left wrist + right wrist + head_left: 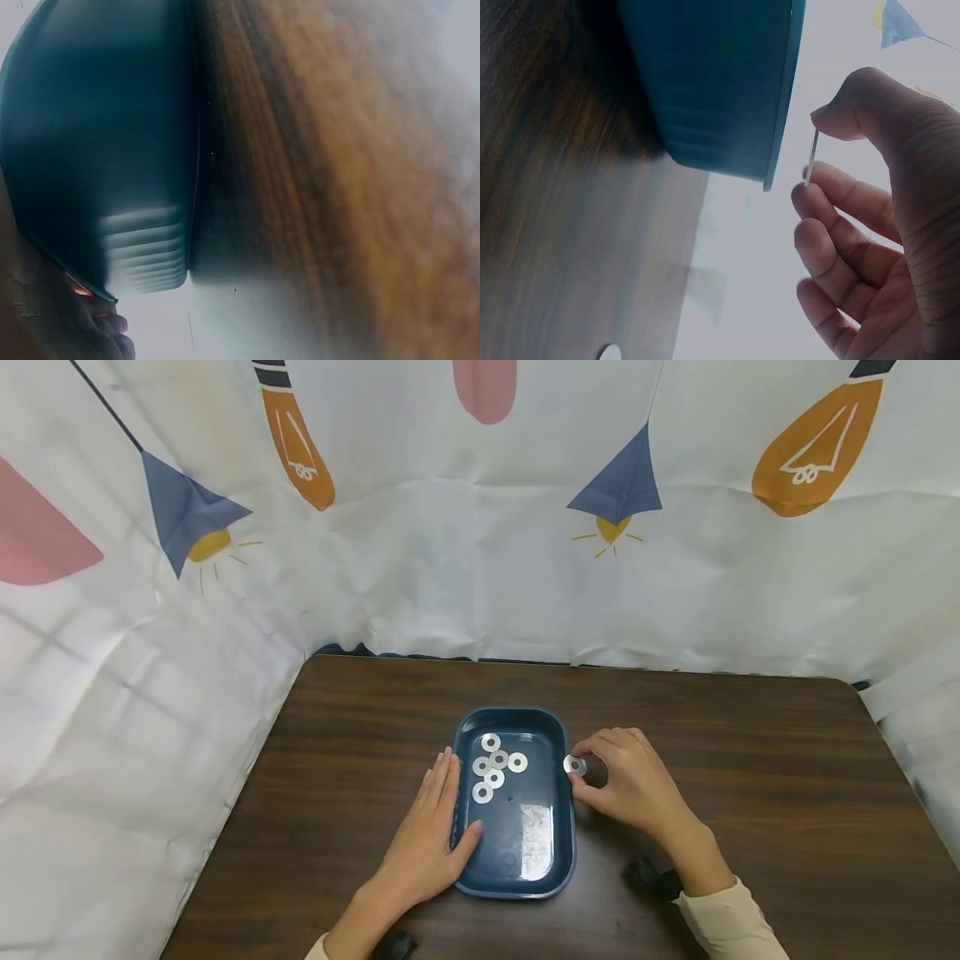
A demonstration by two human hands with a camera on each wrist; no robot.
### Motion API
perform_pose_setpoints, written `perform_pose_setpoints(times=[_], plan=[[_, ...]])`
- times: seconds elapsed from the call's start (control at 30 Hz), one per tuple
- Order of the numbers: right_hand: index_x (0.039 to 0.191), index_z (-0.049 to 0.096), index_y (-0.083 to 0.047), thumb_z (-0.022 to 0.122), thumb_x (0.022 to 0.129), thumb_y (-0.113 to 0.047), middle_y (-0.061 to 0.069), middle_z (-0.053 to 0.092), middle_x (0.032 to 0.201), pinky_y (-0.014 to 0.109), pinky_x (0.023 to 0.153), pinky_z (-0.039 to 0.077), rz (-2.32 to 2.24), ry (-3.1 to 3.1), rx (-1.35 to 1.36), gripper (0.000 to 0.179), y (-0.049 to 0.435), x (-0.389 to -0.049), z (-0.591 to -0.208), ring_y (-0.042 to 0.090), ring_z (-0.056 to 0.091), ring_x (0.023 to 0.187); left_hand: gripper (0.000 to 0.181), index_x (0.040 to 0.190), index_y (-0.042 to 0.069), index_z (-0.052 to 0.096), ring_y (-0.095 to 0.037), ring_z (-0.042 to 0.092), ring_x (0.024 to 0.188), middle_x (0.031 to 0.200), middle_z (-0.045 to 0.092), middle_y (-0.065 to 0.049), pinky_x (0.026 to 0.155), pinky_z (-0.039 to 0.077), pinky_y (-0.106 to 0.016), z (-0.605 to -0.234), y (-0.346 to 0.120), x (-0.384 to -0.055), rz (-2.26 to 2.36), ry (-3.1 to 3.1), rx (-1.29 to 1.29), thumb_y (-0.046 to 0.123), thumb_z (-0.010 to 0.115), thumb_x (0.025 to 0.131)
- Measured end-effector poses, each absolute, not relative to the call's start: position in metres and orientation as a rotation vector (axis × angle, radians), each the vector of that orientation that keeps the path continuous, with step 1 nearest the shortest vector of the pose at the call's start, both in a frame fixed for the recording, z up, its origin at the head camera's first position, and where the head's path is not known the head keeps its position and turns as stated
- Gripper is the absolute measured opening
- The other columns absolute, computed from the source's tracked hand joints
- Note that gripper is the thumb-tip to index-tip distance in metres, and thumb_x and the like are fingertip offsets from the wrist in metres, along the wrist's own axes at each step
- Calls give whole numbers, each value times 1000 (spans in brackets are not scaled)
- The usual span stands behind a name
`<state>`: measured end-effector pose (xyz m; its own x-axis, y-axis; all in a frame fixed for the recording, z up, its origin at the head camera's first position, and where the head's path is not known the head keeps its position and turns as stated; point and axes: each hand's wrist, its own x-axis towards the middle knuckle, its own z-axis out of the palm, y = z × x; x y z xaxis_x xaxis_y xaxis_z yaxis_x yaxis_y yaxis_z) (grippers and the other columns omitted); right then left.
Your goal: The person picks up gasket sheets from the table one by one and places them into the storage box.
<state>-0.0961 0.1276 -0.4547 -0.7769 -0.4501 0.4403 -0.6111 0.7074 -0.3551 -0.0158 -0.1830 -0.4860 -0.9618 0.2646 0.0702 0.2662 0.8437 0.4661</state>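
A blue tray [513, 881] stands on the table, with several flat silver washers [482, 792] grouped in its upper left part. Along the tray's left rim rests my left hand [423, 839], fingers straight and thumb over the edge; in the left wrist view the tray's outer wall [97, 135] fills the left side. My right hand [630, 781] pinches one washer [574, 765] between thumb and fingertips, just by the right rim. Seen edge-on in the right wrist view, that washer [811, 157] is above the table, beside the tray wall [712, 82].
The dark wood-grain table [322, 777] extends around the tray. Behind it hangs a white cloth [450, 568] printed with lamps and bulbs. A small pale round thing [610, 352] lies at the bottom of the right wrist view. Dark wrist devices [652, 878] show by the forearms.
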Motion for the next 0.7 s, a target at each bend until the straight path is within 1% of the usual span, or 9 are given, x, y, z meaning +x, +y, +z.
perform_pose_setpoints(times=[0.07, 0.23, 0.47, 0.53, 0.7], plan=[[93, 78, -14, 88, 76, -23, -3, 76, 88, 43, 89, 54, 707, -2587, 845, 22, 126, -96, -454, 14, 65, 80, 97, 171, 8, 10, -34, 19, 166, 181, 7, -9, 129, 29, -62, -486, -183, -16, -759, -3008, -436, 39, 68, 100], [94, 78, -15, 89, 77, -24, -4, 76, 89, 42, 89, 54, 704, -2594, 862, 22, 121, -96, -452, 13, 64, 81, 97, 171, 7, 11, -35, 20, 166, 180, 12, -13, 129, 29, -62, -487, -182, -18, -765, -3002, -440, 38, 68, 99], [94, 79, -15, 89, 77, -27, -4, 75, 88, 43, 93, 55, 698, -2635, 873, 24, 109, -96, -450, 17, 67, 82, 95, 171, 8, 9, -34, 19, 167, 181, 11, -12, 131, 27, -60, -492, -178, -20, -801, -3001, -439, 39, 66, 101], [95, 79, -15, 89, 78, -29, -4, 75, 88, 44, 93, 55, 695, -2655, 884, 24, 105, -94, -450, 17, 67, 83, 95, 171, 8, 10, -34, 19, 167, 180, 11, -12, 131, 28, -60, -491, -178, -19, -799, -3004, -430, 39, 66, 101], [97, 80, -16, 90, 78, -31, -4, 77, 93, 44, 96, 56, 659, -2688, 879, 26, 97, -93, -446, 15, 67, 89, 95, 171, 8, 9, -35, 20, 166, 181, 7, -10, 130, 28, -61, -488, -182, -17, -793, -2990, -427, 37, 66, 101]])
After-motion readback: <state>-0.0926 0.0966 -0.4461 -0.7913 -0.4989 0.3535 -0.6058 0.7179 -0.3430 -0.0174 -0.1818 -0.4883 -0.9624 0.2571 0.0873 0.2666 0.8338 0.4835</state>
